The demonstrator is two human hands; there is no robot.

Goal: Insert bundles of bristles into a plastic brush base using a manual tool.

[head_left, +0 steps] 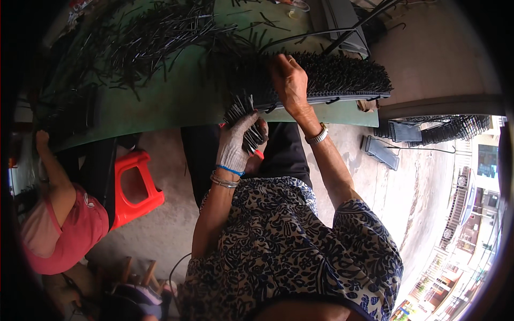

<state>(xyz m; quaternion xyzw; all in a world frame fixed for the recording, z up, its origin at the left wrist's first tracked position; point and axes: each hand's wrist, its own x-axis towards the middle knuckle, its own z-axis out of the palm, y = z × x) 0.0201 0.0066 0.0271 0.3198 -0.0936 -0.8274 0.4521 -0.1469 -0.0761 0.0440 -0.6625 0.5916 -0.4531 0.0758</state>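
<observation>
My left hand (234,145), in a white knit glove, is closed round a bundle of short black strips (239,111) at the table's near edge. The strips stick out above and below the fist. My bare right hand (292,83), with a watch on its wrist, is at the left part of a long piece packed with upright black strips (345,75). Its fingers are bent together among the strip tops; what they pinch, if anything, is hidden. A grey edge with small black hooks runs along the near side of this long piece.
Loose black strips (155,45) lie heaped on the green table (160,109). Dark metal bars cross at the far right. A red stool (140,206) stands to my left, by a co-worker in a pink top (88,232). Grey flat pieces (381,152) and more black hooked parts (455,128) are at right.
</observation>
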